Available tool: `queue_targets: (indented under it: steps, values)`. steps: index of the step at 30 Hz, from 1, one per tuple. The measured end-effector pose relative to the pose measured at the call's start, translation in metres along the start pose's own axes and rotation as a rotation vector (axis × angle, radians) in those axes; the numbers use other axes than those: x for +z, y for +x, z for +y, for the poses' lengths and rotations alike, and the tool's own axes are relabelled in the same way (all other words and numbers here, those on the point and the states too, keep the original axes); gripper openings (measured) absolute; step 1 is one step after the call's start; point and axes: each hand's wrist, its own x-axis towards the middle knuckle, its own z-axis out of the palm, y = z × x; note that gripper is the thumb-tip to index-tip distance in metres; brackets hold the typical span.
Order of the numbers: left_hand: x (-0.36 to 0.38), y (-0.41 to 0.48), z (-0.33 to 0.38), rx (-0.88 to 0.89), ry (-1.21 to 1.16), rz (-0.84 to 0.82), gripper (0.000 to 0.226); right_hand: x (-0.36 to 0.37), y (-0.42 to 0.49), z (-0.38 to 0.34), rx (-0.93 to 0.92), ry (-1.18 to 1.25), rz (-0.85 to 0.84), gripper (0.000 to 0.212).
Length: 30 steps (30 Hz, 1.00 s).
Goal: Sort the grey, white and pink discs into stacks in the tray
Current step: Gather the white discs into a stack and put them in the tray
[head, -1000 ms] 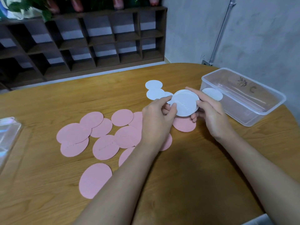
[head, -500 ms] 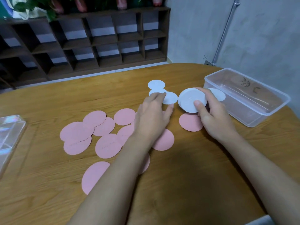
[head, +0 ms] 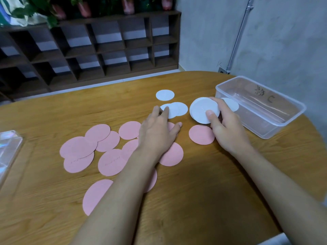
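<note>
My right grip clasped a white disc stack, the clear tray just right of it. My left grip, fingers straight, touched overlapping white discs; pink discs lay left of it.

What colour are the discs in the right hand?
White discs, clearest in the head view.

bare table is left open at lower centre; the right is blocked by the clear tray, the left crowded by pink discs.
</note>
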Motion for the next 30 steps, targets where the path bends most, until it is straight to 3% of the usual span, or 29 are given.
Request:
queue_targets:
  steps: [6, 13, 16, 25, 30]
  values:
    - [-0.001, 0.001, -0.002, -0.028, -0.099, 0.051, 0.048, -0.001, 0.0, 0.0, -0.001, 0.009, -0.01, 0.038]
    - [-0.007, 0.0, 0.006, -0.044, -0.101, 0.085, 0.054, 0.0, -0.001, 0.0, 0.004, -0.002, -0.02, 0.037]
    - [-0.005, -0.001, 0.006, 0.004, -0.048, 0.114, 0.038, 0.0, 0.0, 0.0, 0.004, -0.004, -0.019, 0.037]
    - [-0.002, -0.001, 0.006, 0.187, 0.002, 0.432, 0.031, 0.0, 0.0, 0.001, -0.015, 0.02, -0.015, 0.034]
    - [-0.004, 0.0, 0.011, 0.241, -0.135, 0.547, 0.021, -0.001, -0.001, 0.0, -0.01, 0.025, -0.018, 0.036]
